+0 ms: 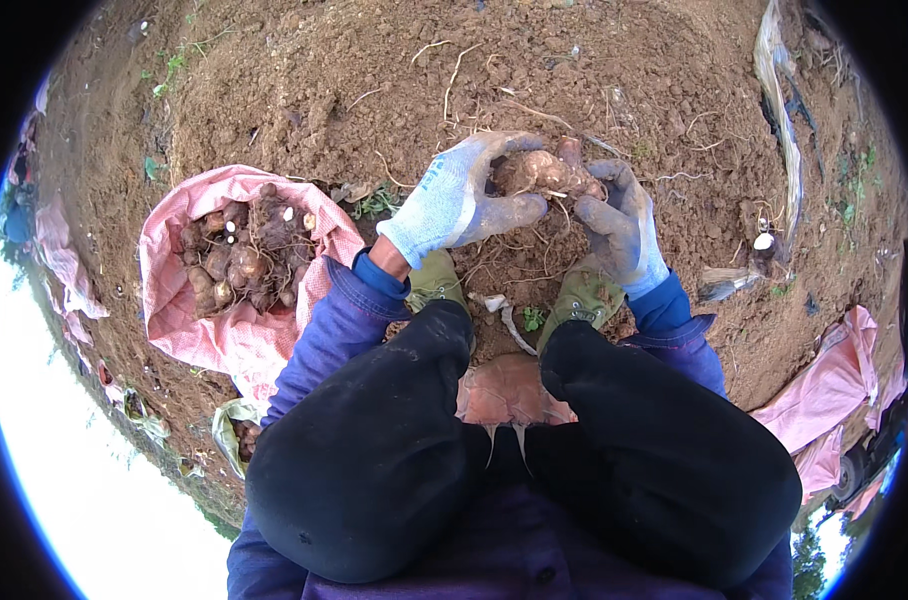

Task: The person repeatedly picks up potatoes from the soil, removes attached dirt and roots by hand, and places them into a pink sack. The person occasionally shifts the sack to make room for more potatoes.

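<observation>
Above the soil in front of my shoes, a knobbly brown tuber [542,174] with dirt and thin roots on it is held between both hands. My left hand [456,198], in a light blue and grey work glove, is closed round its left end, thumb below and fingers over the top. Gripping the right end is my right hand [622,222], in a matching soiled glove with bent fingers. To the left of my left forearm, an open pink woven sack [172,262] contains a pile of similar brown tubers [246,262].
Bare brown soil [304,80] with loose roots stretches ahead. My green shoes [586,296] stand below my hands. A pale-edged sack [236,428] with tubers lies at lower left. Another pink sack [824,385] lies at the right, and a dry stalk strip [777,90] at the far right.
</observation>
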`<act>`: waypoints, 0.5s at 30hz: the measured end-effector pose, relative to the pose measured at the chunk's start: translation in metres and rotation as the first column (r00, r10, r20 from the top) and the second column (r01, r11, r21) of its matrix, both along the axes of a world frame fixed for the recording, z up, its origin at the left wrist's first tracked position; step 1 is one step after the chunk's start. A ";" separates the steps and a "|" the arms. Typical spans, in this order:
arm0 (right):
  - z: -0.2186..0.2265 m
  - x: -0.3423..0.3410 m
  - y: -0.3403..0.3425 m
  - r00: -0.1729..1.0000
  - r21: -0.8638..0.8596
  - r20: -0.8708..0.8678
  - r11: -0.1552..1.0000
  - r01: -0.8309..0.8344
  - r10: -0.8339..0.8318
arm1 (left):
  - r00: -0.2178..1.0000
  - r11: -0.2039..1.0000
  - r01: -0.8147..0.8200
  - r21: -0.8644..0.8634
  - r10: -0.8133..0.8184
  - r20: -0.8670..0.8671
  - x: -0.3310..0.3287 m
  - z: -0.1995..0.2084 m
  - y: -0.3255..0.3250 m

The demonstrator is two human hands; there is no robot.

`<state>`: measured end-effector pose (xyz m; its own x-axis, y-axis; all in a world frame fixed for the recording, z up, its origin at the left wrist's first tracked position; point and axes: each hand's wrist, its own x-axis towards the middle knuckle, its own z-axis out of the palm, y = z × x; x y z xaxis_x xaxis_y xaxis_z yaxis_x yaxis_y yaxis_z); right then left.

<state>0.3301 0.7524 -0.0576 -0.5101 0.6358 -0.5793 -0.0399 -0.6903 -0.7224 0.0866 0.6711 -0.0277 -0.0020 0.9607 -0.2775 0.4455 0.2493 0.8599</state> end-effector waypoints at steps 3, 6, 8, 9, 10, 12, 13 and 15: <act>-0.006 0.008 -0.002 0.999 0.001 0.023 0.999 -0.048 0.048 | 0.995 0.995 0.059 0.079 -0.053 -0.083 0.006 -0.007 0.000; -0.013 0.009 -0.006 0.997 -0.076 0.056 0.996 -0.055 0.059 | 0.996 0.996 0.039 -0.078 -0.045 -0.079 0.011 -0.021 -0.008; -0.018 0.006 -0.008 0.999 -0.145 0.031 0.989 0.020 -0.016 | 0.999 0.999 -0.042 -0.021 0.042 0.008 0.014 -0.028 -0.014; -0.020 0.005 -0.008 0.998 -0.176 -0.042 0.984 0.041 -0.049 | 0.996 0.998 -0.067 0.003 0.067 0.063 0.011 -0.030 -0.016; -0.023 0.004 -0.006 0.991 -0.215 -0.089 0.973 0.079 -0.100 | 0.991 0.996 -0.092 -0.007 0.092 0.095 0.009 -0.032 -0.017; -0.024 0.004 -0.001 0.969 -0.273 -0.150 0.950 0.150 -0.196 | 0.679 0.804 -0.422 -0.419 0.586 0.442 0.001 -0.030 -0.021; -0.025 0.006 0.004 0.956 -0.286 -0.167 0.939 0.189 -0.243 | 0.800 0.851 -0.402 -0.337 0.506 0.322 -0.005 -0.028 -0.021; -0.024 0.008 0.012 0.947 -0.223 -0.200 0.952 0.207 -0.253 | 0.882 0.887 -0.345 -0.306 0.418 0.216 -0.010 -0.023 -0.017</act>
<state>0.3385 0.7643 -0.0812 -0.4943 0.6361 -0.5924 -0.3595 -0.7701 -0.5269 0.0766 0.6536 -0.0510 -0.2447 0.7971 -0.5520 0.0319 0.5756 0.8171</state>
